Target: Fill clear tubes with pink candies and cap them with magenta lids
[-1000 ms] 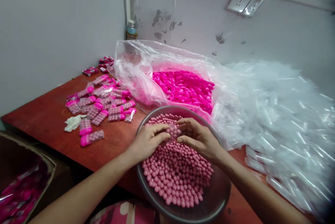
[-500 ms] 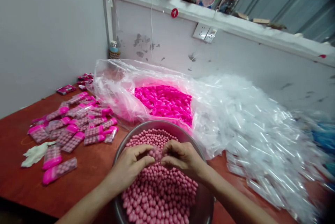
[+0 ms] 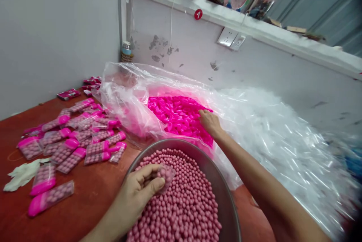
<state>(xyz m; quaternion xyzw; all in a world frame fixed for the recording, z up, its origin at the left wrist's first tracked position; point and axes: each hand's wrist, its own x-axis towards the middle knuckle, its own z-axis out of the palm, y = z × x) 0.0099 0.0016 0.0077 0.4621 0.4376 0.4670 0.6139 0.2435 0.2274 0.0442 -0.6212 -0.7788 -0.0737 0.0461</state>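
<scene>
My left hand (image 3: 141, 185) pinches a clear plastic case (image 3: 166, 177) with pink balls inside, and no cap shows on it. Below it stands a dark round basin (image 3: 227, 196) holding a mass of loose pink balls (image 3: 183, 200). My right hand (image 3: 210, 123) reaches over the right side of an open plastic bag (image 3: 121, 117) full of bright pink caps (image 3: 175, 115). Its fingers are bent down among the caps at the bag's edge; whether they grip one is hidden.
Filled cases with pink caps (image 3: 70, 147) lie piled on the red table (image 3: 93, 193) at left, beside a white scrap (image 3: 22, 174). Many clear cases (image 3: 283, 151) heap up at right. A shelf (image 3: 215, 16) runs along the wall behind.
My right hand has left the case above the basin and moved forward to the bag of pink caps. My left hand keeps the case, slightly lower and to the left.
</scene>
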